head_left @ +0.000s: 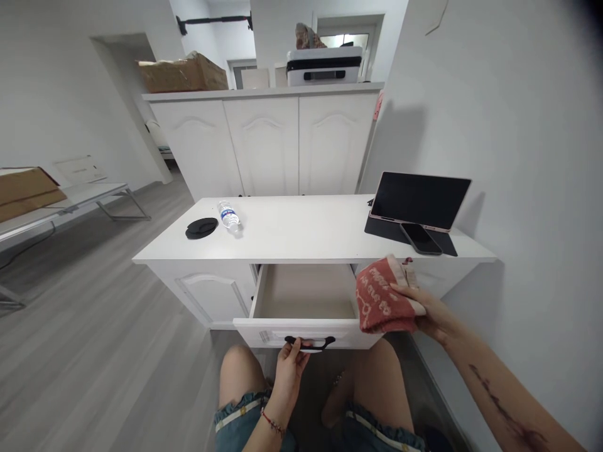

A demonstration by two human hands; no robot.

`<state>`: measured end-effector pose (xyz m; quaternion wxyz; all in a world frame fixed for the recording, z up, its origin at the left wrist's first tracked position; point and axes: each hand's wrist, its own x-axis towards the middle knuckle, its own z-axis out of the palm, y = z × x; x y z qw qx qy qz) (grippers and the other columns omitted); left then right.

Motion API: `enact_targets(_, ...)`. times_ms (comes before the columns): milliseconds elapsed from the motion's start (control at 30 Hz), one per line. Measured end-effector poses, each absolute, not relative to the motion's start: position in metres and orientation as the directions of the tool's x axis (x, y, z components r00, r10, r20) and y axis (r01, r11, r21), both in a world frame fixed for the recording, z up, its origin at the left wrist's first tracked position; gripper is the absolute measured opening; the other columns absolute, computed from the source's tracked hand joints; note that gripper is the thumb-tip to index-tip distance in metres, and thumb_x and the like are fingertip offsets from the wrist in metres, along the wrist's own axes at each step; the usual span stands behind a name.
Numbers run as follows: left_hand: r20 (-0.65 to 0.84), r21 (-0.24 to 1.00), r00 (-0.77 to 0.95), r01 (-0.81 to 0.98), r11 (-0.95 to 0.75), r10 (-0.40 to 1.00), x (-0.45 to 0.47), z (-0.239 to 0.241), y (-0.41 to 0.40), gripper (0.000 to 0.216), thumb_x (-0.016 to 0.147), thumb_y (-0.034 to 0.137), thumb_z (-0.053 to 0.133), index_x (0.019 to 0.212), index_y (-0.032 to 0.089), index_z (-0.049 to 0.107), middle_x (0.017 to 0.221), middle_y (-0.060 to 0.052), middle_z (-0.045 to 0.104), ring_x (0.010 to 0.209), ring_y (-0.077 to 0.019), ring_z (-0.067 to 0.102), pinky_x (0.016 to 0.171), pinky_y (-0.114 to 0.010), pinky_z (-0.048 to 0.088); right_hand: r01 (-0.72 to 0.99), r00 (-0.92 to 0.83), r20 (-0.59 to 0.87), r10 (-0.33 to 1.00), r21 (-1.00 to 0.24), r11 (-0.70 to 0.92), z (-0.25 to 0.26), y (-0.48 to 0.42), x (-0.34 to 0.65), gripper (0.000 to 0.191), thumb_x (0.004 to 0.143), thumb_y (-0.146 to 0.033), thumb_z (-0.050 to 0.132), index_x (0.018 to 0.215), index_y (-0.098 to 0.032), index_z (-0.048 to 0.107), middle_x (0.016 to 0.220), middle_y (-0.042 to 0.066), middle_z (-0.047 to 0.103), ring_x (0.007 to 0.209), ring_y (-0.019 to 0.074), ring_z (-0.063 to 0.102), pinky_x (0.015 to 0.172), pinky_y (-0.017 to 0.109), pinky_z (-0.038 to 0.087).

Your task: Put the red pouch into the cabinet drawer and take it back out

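Note:
A folded red towel [384,298] with pale lettering and a flower pattern is gripped in my right hand [426,311], raised at the right end of the pulled-out drawer. My left hand [293,364] has its fingers closed around the black handle [320,346] on the drawer front. The white drawer [306,292] stands open beneath the desk top, and its visible inside shows only a bare beige bottom. Part of the drawer's right corner is hidden behind the towel.
On the white desk [292,229] lie a plastic water bottle [228,216], a black round item [201,228], a tablet [421,199] on a stand and a phone [421,238]. Behind rises a white cabinet [261,147] bearing a cardboard box [183,74] and a suitcase [325,66]. A wall is at right.

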<state>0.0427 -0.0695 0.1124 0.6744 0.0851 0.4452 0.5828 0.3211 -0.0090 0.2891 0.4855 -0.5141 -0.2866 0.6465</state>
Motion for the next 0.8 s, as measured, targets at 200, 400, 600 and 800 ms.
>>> enact_targets(200,-0.503,0.635,-0.100,-0.717,0.288,0.859,0.044,0.120,-0.083,0.038,0.052,0.038,0.087,0.070,0.016,0.062,0.074,-0.006,0.071,0.074,-0.0156,0.066,0.072,-0.025,0.051,0.281,-0.153,-0.248,0.957,-0.939,-0.198,0.300,0.045,0.317,0.031,0.068,-0.030,0.072,0.095,-0.017,0.066,0.089,0.006,0.073,0.084,0.0221,0.068,0.075,0.030,0.053)
enact_targets(400,-0.515,0.636,-0.111,-0.715,0.292,0.850,0.043,0.120,-0.093,0.037,0.052,0.039,0.087,0.068,0.016,0.062,0.071,-0.005,0.071,0.068,-0.0141,0.066,0.067,-0.024,0.051,0.811,-0.347,-0.185,0.920,-0.552,0.195,0.288,0.085,0.283,0.025,0.073,-0.018,0.060,0.097,-0.015,0.067,0.093,0.009,0.072,0.085,0.0251,0.066,0.075,0.031,0.046)
enact_targets(600,-0.526,0.616,-0.113,-0.734,0.286,0.843,0.044,0.120,-0.104,0.035,0.053,0.036,0.087,0.068,0.016,0.062,0.072,-0.005,0.072,0.070,-0.0140,0.067,0.068,-0.024,0.053,0.746,-0.662,-0.143,0.736,-0.212,0.631,0.228,0.076,0.222,0.028,0.080,-0.013,0.052,0.102,-0.017,0.068,0.100,0.013,0.070,0.093,0.0259,0.063,0.077,0.030,0.043)
enact_targets(800,-0.537,0.587,-0.087,-0.753,0.298,0.839,0.046,0.122,-0.104,0.035,0.053,0.037,0.087,0.068,0.015,0.063,0.071,-0.005,0.072,0.069,-0.0128,0.067,0.067,-0.022,0.052,0.621,-0.739,-0.462,0.490,-0.185,0.762,0.177,0.052,0.201,0.031,0.080,-0.022,0.056,0.109,-0.021,0.069,0.107,0.013,0.067,0.092,0.0268,0.065,0.073,0.031,0.044)
